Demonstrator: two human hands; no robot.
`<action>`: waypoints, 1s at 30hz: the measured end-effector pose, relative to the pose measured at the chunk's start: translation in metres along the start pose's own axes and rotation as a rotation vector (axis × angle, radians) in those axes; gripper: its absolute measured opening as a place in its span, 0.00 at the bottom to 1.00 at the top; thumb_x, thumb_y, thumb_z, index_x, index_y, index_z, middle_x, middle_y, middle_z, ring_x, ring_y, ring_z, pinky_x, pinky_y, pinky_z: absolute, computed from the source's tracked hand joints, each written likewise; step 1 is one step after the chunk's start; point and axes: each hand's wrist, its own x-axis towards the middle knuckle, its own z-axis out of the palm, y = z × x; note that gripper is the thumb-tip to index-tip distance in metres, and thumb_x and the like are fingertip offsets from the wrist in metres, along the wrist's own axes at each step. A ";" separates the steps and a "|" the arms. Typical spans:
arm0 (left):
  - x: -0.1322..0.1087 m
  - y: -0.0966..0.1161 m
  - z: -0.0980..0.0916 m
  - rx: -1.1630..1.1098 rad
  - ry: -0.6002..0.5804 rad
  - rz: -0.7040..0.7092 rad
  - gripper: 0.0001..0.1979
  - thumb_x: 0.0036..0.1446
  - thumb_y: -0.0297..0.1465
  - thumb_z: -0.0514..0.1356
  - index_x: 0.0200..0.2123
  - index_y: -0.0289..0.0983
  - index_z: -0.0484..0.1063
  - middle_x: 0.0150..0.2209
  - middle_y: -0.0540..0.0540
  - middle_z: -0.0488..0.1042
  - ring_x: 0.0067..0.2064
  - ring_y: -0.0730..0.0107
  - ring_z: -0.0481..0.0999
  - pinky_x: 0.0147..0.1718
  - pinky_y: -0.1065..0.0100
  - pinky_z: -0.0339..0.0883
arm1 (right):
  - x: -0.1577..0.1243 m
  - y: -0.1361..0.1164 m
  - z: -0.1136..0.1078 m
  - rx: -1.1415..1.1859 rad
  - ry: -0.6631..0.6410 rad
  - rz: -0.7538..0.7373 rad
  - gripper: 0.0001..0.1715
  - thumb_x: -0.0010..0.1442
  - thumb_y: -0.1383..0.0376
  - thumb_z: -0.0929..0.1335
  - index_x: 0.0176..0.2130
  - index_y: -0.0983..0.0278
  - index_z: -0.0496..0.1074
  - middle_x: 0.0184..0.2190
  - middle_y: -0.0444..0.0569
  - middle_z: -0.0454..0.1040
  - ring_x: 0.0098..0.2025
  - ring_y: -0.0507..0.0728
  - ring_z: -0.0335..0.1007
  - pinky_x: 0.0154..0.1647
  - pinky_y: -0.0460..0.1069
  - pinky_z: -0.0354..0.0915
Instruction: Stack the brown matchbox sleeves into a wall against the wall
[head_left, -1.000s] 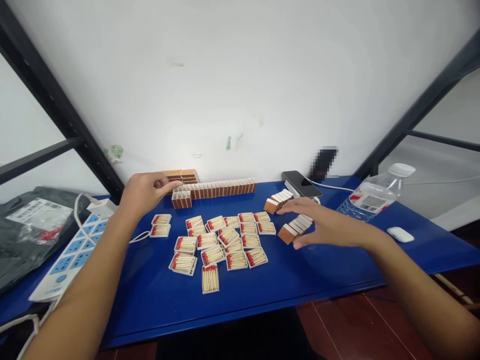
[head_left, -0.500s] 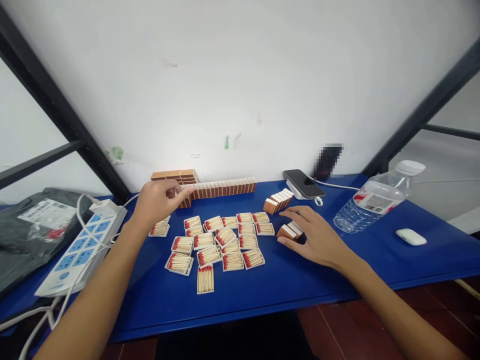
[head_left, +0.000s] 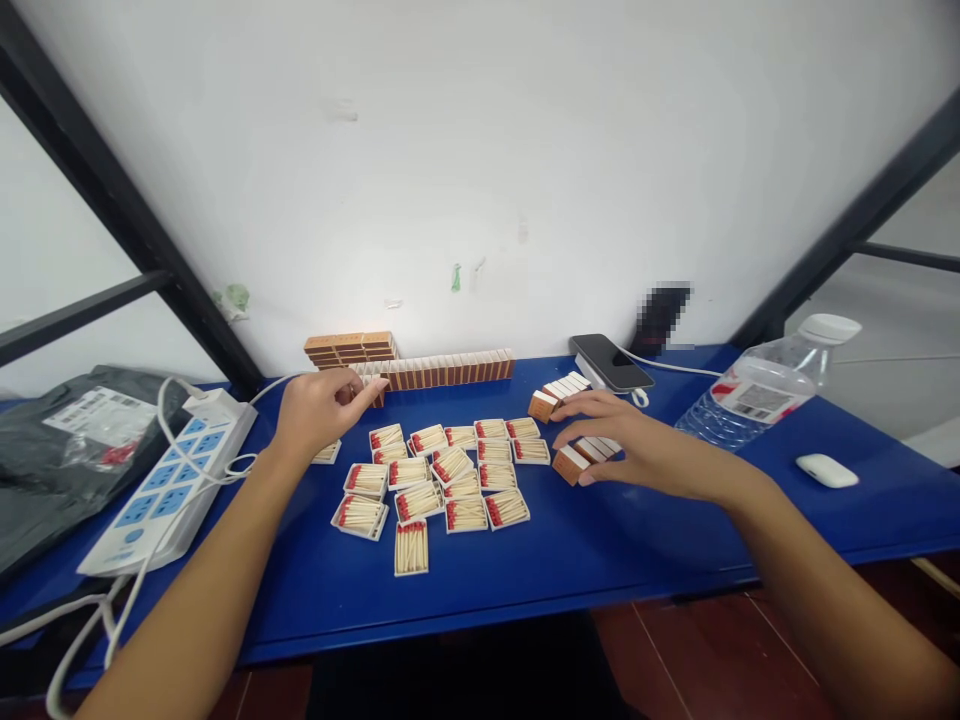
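Observation:
A long row of brown-and-white matchboxes (head_left: pixel 450 370) stands on edge along the wall. At its left end is my left hand (head_left: pixel 319 405), its fingers curled and its thumb laid toward the boxes; anything inside the curl is hidden. My right hand (head_left: pixel 637 440) has its fingers apart, arching over a short line of matchboxes (head_left: pixel 574 462), with the thumb at the front side. Just behind, another short line of matchboxes (head_left: pixel 545 404) lies near its fingertips. Several open matchbox trays (head_left: pixel 411 550), full of red-tipped matches, lie between the hands.
Stacked matchboxes (head_left: pixel 351 345) stand behind my left hand. A power strip (head_left: pixel 169 490) with cables and a grey parcel (head_left: pixel 67 480) are on the left. To the right are a phone (head_left: pixel 613 362) on a stand, a plastic bottle (head_left: pixel 757 390) and a white earbud case (head_left: pixel 827 470).
My right hand has shifted slightly, its fingers now spread wider over the short line of matchboxes. The left hand stays at the row's end. The view has moved a little.

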 end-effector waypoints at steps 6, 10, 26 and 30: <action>-0.006 0.017 0.013 -0.172 -0.020 0.084 0.18 0.63 0.48 0.61 0.37 0.39 0.77 0.30 0.46 0.78 0.33 0.65 0.75 0.37 0.64 0.68 | 0.036 -0.027 -0.005 0.285 0.133 0.058 0.23 0.57 0.49 0.76 0.50 0.54 0.78 0.51 0.52 0.78 0.50 0.66 0.74 0.53 0.63 0.72; -0.012 0.037 0.025 -0.361 -0.013 0.178 0.27 0.60 0.47 0.66 0.59 0.41 0.71 0.45 0.43 0.81 0.47 0.57 0.78 0.48 0.56 0.72 | 0.098 -0.049 0.031 0.618 0.345 -0.002 0.24 0.58 0.53 0.76 0.51 0.59 0.75 0.46 0.52 0.78 0.44 0.60 0.75 0.43 0.57 0.76; -0.020 0.050 0.037 -0.388 0.011 0.256 0.18 0.63 0.43 0.65 0.52 0.41 0.77 0.43 0.41 0.81 0.45 0.56 0.79 0.45 0.55 0.74 | 0.127 -0.058 0.114 1.024 0.424 0.019 0.23 0.59 0.48 0.75 0.43 0.59 0.68 0.34 0.47 0.74 0.35 0.57 0.75 0.23 0.49 0.74; -0.020 0.045 0.039 -0.379 0.010 0.294 0.21 0.62 0.44 0.66 0.55 0.41 0.76 0.44 0.40 0.82 0.45 0.57 0.80 0.46 0.55 0.75 | 0.124 -0.056 0.109 0.997 0.409 0.019 0.24 0.60 0.49 0.74 0.47 0.58 0.66 0.38 0.47 0.74 0.35 0.57 0.75 0.22 0.49 0.73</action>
